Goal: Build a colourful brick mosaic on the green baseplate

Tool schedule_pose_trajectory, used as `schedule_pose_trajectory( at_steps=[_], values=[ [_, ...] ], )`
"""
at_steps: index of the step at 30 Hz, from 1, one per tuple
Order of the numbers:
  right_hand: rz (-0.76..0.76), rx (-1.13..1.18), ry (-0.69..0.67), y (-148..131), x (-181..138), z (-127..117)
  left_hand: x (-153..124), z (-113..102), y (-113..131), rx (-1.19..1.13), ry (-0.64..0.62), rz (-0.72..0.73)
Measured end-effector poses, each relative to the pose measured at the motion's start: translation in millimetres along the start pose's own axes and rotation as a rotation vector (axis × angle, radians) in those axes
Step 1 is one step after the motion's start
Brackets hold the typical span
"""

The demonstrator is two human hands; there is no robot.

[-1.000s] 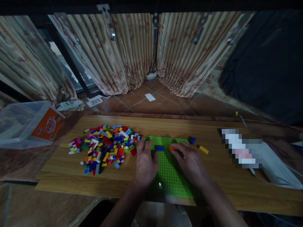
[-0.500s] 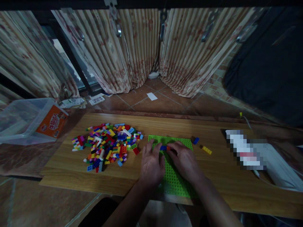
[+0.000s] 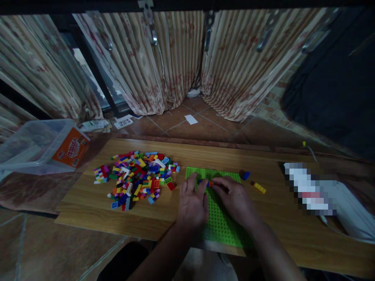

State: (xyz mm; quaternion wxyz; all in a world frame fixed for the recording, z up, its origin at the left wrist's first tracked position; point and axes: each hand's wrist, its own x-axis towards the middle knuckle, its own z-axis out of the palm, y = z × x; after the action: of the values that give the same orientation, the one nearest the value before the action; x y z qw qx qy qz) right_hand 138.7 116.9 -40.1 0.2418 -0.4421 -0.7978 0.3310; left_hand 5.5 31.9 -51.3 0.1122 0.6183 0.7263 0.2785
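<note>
A green studded baseplate (image 3: pixel 222 224) lies on the wooden board (image 3: pixel 164 158) in front of me. Both my hands rest on its far half. My left hand (image 3: pixel 191 205) has its fingertips on a blue brick (image 3: pixel 201 182) that sits on the plate. My right hand (image 3: pixel 236 199) pinches a small orange brick (image 3: pixel 211 183) right beside the blue one. The two bricks touch or nearly touch. Left of the plate lies a heap of loose coloured bricks (image 3: pixel 136 179).
A blue piece (image 3: pixel 245 175) and a yellow brick (image 3: pixel 259 187) lie right of the plate. A clear plastic tub with an orange label (image 3: pixel 43 146) stands at the far left. A white object (image 3: pixel 348 210) lies at the right. Curtains hang behind, above the tiled floor.
My right hand has carried the orange brick left across the plate until it meets the blue brick. My left hand has shifted its fingers onto the blue brick. The view has drifted slightly.
</note>
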Motion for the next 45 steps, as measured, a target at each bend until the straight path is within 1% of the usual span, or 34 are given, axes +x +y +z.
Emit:
schedule_pose_trajectory(
  at_steps=[4,14,25,29,32,34,37,38,39,41,43,45],
  values=[
    [-0.032,-0.001,0.005,0,1,1,0,0,4,0.033,-0.031,0.018],
    [0.009,0.06,0.033,2,5,6,0,3,10,0.168,-0.1,0.018],
    [0.033,0.032,-0.045,5,13,2,8,-2,24,0.236,-0.228,0.009],
    [0.007,0.024,-0.03,5,12,3,9,-3,22,0.202,-0.225,0.008],
    [-0.021,0.05,-0.015,4,8,5,8,-2,17,0.155,-0.175,0.022],
    [-0.027,0.07,0.046,4,6,0,7,-1,13,0.116,-0.123,0.036],
    [0.006,0.027,0.27,9,5,-20,6,0,7,0.069,-0.068,0.053],
    [0.029,-0.023,0.361,13,6,-29,7,-1,5,0.053,-0.054,0.058],
    [0.047,-0.096,0.411,18,7,-38,7,-1,3,0.033,-0.042,0.06],
    [0.075,-0.247,0.443,30,10,-54,9,-3,-1,-0.007,-0.01,0.049],
    [0.052,-0.362,0.391,43,11,-63,11,-6,-5,-0.042,0.012,0.022],
    [0.029,-0.446,0.319,54,12,-64,13,-8,-6,-0.073,0.021,-0.017]
  ],
)
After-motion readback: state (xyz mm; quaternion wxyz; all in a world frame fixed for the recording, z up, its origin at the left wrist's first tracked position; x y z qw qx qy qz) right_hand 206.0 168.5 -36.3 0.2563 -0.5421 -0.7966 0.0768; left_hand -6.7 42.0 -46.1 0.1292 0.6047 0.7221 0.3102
